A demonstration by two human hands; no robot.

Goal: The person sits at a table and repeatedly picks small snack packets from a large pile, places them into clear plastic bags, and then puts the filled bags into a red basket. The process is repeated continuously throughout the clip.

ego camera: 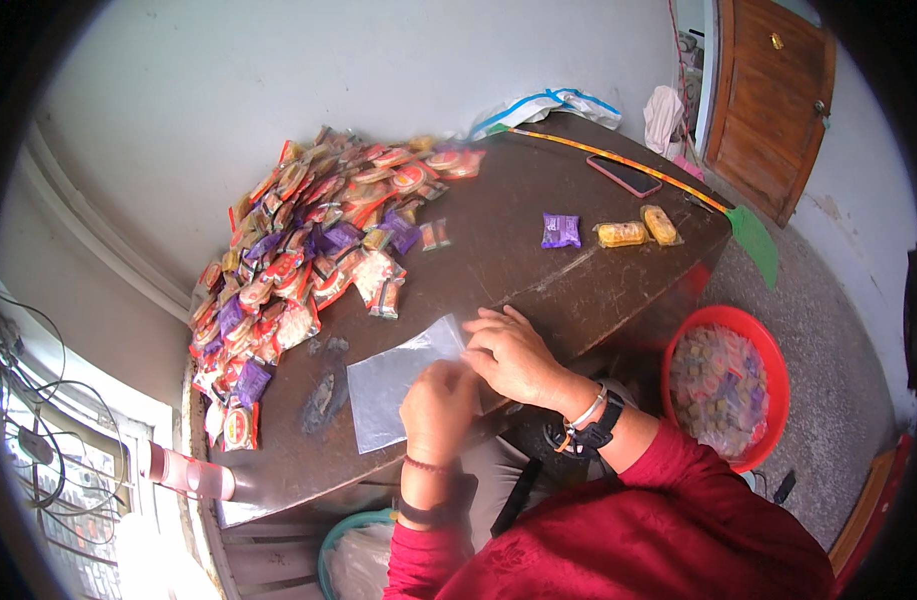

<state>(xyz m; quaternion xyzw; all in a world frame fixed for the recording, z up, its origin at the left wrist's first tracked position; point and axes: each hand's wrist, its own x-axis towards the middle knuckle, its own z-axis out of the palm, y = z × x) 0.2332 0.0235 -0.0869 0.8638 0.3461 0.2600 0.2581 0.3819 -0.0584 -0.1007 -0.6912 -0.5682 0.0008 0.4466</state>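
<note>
A clear plastic bag [391, 382] lies flat near the front edge of the brown table [488, 262]. My left hand [436, 405] is over the bag's right part, blurred by motion with its fingers curled; whether they grip the plastic is unclear. Beside it, my right hand [514, 356] is at the bag's right edge, with bent fingers pointing left. Its fingertips are close to the plastic, but contact is hard to tell. Left of the bag rises a large heap of wrapped snacks [301, 247]. A purple packet [561, 230] and two yellow wrapped cakes [623, 234] sit apart, farther right.
A phone [623, 174] and a green-ended stick [616, 161] lie toward the back right. On the floor, a red basin [779, 382] holds filled bags. A teal basin [329, 551] with plastic stands below the front edge. A pinkish cup [192, 472] is at the left corner.
</note>
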